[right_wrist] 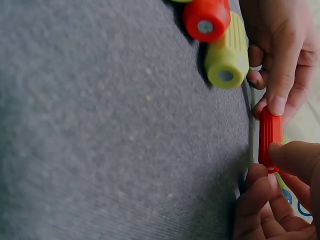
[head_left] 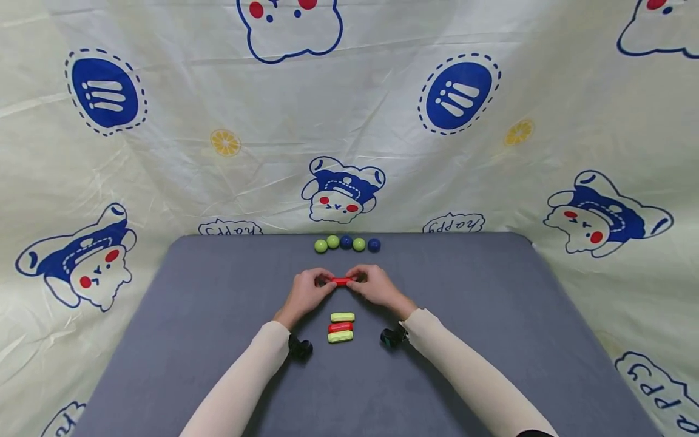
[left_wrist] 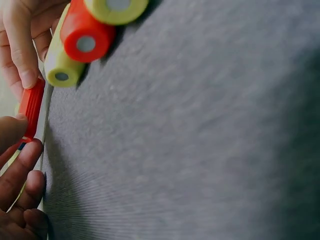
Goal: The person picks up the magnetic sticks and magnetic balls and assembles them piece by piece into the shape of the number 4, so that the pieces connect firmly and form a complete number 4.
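Note:
A short red ribbed rod point(head_left: 341, 281) is held level between both hands over the grey table. My left hand point(head_left: 306, 293) pinches its left end between thumb and fingers, while my right hand point(head_left: 379, 287) pinches the right end. Both wrist views show thumbs and fingertips on this red rod point(left_wrist: 33, 109). Nearer the body lie three more rods side by side: a yellow-green one point(head_left: 342, 317), a red one point(head_left: 340, 327) and another yellow-green one point(head_left: 341, 337). Round grey discs show on their ends in the wrist views.
Beyond the hands, near the table's far edge, sits a row of small balls, green ones point(head_left: 320, 246) and blue ones point(head_left: 374, 245). A printed white sheet point(head_left: 382, 176) hangs behind and around the grey table point(head_left: 218, 303).

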Demonstrator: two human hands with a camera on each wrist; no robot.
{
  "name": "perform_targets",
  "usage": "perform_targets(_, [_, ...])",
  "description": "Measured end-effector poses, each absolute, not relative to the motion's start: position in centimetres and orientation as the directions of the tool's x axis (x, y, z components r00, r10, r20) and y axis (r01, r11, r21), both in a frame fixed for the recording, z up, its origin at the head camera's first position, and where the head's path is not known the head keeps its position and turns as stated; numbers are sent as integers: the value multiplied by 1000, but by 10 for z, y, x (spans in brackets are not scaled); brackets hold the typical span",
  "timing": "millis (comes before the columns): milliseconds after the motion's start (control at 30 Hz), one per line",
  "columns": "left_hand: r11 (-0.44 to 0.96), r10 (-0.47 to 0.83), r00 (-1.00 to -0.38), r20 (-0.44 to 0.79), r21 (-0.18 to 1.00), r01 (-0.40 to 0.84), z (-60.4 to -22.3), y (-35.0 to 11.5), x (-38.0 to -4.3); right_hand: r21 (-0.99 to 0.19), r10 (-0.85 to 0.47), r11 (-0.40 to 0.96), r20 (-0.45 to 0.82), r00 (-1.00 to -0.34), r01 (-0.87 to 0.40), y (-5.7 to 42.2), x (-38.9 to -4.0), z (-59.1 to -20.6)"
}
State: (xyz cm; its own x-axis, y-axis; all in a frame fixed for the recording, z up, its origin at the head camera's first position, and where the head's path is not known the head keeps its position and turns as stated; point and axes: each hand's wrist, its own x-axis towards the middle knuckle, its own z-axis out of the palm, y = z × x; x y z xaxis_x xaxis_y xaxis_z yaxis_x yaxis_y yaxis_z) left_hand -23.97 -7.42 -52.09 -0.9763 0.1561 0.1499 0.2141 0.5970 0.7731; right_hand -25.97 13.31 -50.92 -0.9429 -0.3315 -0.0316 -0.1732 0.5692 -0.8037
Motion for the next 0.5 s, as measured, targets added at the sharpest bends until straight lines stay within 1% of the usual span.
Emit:
perform_targets(100, [600, 162, -977, 136, 773, 207, -521, -75, -244, -816, -330, 560, -57, -942, -147, 133, -262, -511])
perform_targets(267, [601, 156, -978, 142, 772, 208, -523, -76, -249, -820, -326, 554, -55, -944, -144, 132, -264, -510])
perform_targets(500, [604, 147, -983, 111, 777, 178, -523, -74, -250, -824, -309, 554, -74, -948, -116, 132, -266, -514])
